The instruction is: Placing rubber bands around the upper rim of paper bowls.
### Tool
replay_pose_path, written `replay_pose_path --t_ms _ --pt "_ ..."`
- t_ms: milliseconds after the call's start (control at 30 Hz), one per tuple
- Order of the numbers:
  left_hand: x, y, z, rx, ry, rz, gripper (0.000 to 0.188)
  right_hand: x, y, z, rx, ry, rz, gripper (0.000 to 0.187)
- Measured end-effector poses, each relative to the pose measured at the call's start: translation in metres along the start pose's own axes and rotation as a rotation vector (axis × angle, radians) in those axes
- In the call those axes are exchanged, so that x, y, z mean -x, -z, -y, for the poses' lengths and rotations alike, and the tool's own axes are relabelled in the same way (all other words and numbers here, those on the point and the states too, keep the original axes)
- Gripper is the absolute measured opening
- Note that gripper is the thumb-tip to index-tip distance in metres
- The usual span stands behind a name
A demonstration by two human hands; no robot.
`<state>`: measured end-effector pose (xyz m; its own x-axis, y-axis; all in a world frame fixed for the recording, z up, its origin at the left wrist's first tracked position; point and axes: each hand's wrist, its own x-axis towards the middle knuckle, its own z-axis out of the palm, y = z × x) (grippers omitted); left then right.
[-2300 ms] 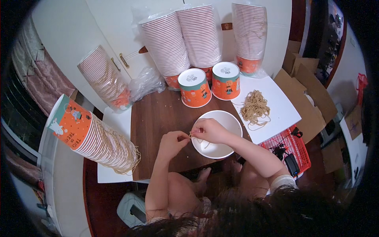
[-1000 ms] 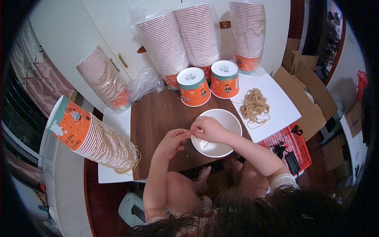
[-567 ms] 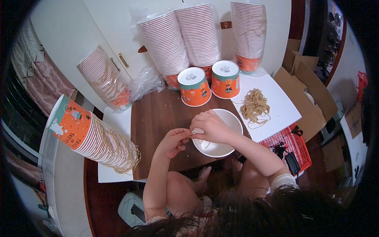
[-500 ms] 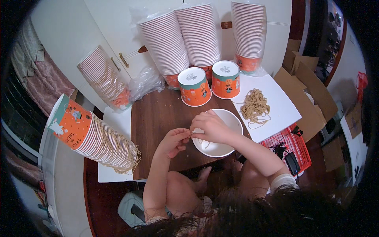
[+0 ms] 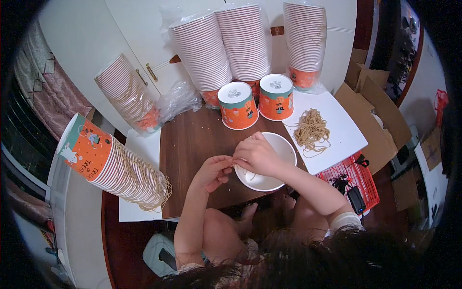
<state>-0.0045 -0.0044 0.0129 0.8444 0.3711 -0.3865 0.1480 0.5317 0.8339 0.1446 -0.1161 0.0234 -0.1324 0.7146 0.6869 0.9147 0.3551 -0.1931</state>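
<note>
1. Left hand (image 5: 215, 171) and right hand (image 5: 255, 155) meet fingertip to fingertip at the left side of the rim of an open white-lined tub (image 5: 270, 180).
2. On the left hand, thumb and forefinger are drawn together, with the other fingers loosely curled. The right hand arches over the tub's mouth, its fingers bent toward the same spot. What lies in the pinch, whether cord, rim or both, is too small to tell.
3. The tub stands mouth up near the front edge of the brown desk (image 5: 185, 139). A short pale strand shows inside it, below the right hand; whether it reaches the fingers is unclear.
4. To the right of the tub, a loose heap of tan cord (image 5: 312, 129) lies on a white board (image 5: 344, 126).
5. Behind the tub, two orange-and-green tubs sit upside down side by side, the left one (image 5: 238, 111) just beside the right one (image 5: 275, 103).
6. At the left, a tall nested stack (image 5: 127, 171) has its bases upward; tan cords hang in loops along its side.
7. Farther back are plastic-wrapped stacks of tubs, two close together (image 5: 207, 53) (image 5: 244, 43), one at the right (image 5: 304, 43) and one at the left (image 5: 127, 94). Crumpled clear plastic (image 5: 179, 101) lies beside the left one.
8. Beyond the white board are a red crate (image 5: 369, 189) and an open cardboard box (image 5: 356, 113).
</note>
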Motion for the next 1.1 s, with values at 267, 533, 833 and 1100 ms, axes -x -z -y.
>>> replay_pose_path --t_ms 267,533,833,1100 --pt "0.0 0.006 0.0 -0.167 -0.124 0.026 0.015 0.0 0.0 -0.002 -0.205 -0.205 0.07 0.01" --pt "-0.002 -0.003 0.004 -0.371 -0.213 -0.111 0.015 0.001 -0.003 -0.005 -0.352 -0.261 0.093 0.013" --pt "-0.002 -0.002 0.002 -0.372 -0.215 -0.166 0.006 0.001 -0.005 -0.01 -0.863 -0.639 0.379 0.011" --pt "-0.004 -0.001 0.003 -0.262 -0.246 -0.137 0.003 0.001 -0.003 -0.009 -0.732 -0.67 0.46 0.012"
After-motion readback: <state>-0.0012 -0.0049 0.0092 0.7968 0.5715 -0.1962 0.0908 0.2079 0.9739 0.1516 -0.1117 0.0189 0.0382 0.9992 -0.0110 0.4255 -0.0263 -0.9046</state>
